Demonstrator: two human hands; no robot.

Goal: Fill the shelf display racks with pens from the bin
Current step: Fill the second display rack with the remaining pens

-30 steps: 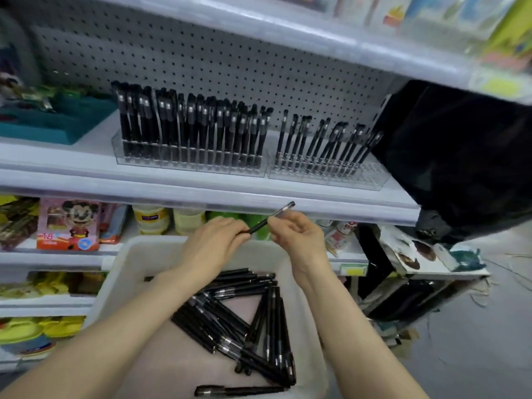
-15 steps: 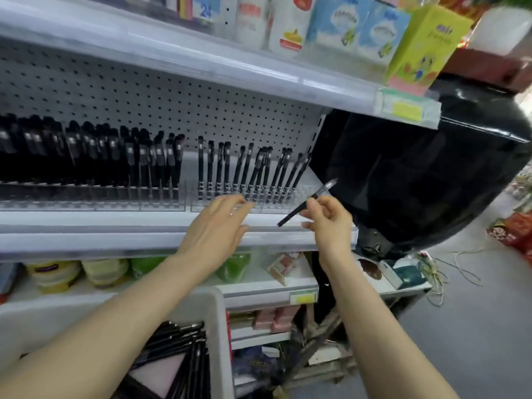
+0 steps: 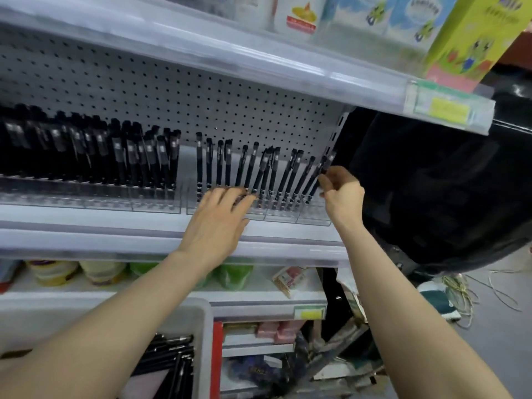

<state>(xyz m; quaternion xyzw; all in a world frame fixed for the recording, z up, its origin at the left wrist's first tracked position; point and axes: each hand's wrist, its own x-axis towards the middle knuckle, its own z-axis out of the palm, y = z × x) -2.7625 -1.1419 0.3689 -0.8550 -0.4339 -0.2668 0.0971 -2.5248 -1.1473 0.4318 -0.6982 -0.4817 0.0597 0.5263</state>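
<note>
Your right grip (image 3: 341, 191) has carried the pen (image 3: 328, 162) to the far-right end of the rack (image 3: 313, 219), pinching it beside free slots; your left grip (image 3: 218, 217) lies released, fingers straight, on the rack's front edge.

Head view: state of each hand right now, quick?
Left hand: open, fingers straight, at the clear rack.
Right hand: pinching a black pen at that rack's right end.

No lettering here is sharp enough to read.
</note>
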